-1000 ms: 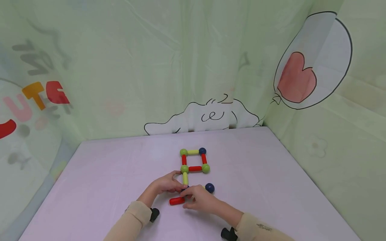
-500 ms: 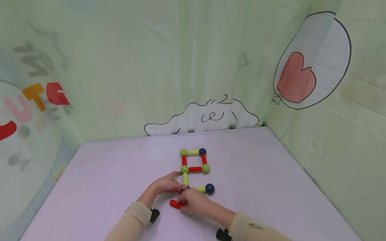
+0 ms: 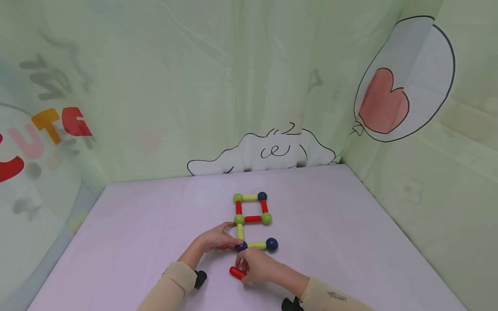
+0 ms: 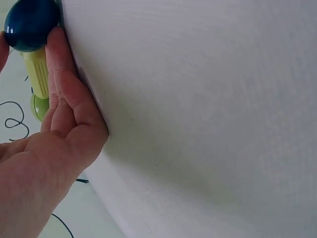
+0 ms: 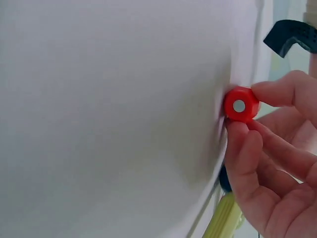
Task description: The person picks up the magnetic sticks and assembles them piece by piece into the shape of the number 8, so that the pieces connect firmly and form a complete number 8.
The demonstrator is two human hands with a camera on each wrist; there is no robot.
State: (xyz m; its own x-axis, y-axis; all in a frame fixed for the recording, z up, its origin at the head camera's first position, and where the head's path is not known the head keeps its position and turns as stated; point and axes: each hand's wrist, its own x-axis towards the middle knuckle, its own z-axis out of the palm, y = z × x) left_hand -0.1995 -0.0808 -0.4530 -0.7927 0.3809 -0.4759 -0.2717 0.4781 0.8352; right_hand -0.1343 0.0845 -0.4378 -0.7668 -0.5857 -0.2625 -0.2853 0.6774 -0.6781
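My left hand [image 3: 215, 238] steadies a dark blue ball [image 4: 32, 24] with its fingertips on either side. In the head view, one of its fingers reaches up beside a green ball [image 3: 239, 220]. A yellow stick [image 3: 240, 232] joins these two balls. Another yellow stick [image 3: 257, 245] runs right from the held ball to a second blue ball [image 3: 272, 244]. Just below, my right hand [image 3: 260, 265] pinches a short red magnetic stick [image 3: 236, 273] between thumb and fingers. Its round silver end faces the right wrist camera, low beside the tabletop.
Beyond the hands, red sticks [image 3: 253, 219] and a yellow stick [image 3: 250, 198] form a square with green and blue balls [image 3: 262, 196] at its corners. The pale tabletop [image 3: 330, 224] meets printed curtains [image 3: 163, 108] at the back and sides.
My right hand has drawn the red stick nearer and slightly right, turning it to a slant. The lower yellow stick has come into view from behind that hand. My left hand stays put.
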